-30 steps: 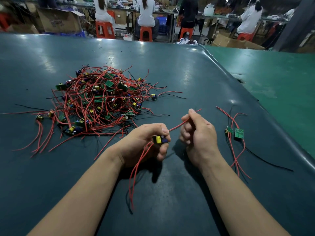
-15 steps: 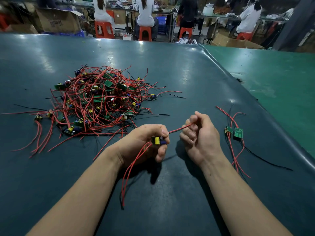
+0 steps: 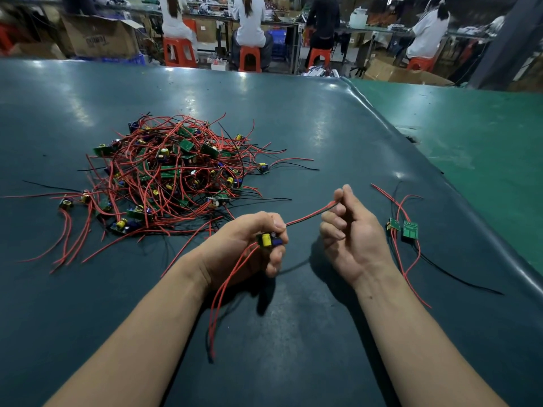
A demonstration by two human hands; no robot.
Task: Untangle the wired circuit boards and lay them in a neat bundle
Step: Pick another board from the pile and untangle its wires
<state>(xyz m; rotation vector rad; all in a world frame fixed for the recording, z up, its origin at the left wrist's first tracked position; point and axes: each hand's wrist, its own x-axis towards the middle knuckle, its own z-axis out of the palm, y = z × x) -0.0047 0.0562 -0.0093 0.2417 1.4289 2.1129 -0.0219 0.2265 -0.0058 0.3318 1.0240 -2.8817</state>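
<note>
My left hand (image 3: 246,245) grips a small circuit board (image 3: 268,240) with a yellow part; its red wires hang down below the hand toward me. From that board a red and black wire pair (image 3: 311,215) runs right and up to my right hand (image 3: 349,230), which pinches the pair's end between thumb and forefinger. A tangled pile of boards and red wires (image 3: 170,174) lies on the table to the left, beyond my left hand. Two green boards with their wires (image 3: 404,229) lie side by side just right of my right hand.
The work surface is a dark teal table mat (image 3: 293,333); its raised edge (image 3: 440,183) runs diagonally at the right, with a green surface (image 3: 484,136) beyond. Far behind, people sit on orange stools (image 3: 249,58) at benches, beside cardboard boxes (image 3: 100,36).
My right hand has opened up and turned palm toward me, sliding along the wire pair to its end. The left hand holds the board in about the same place.
</note>
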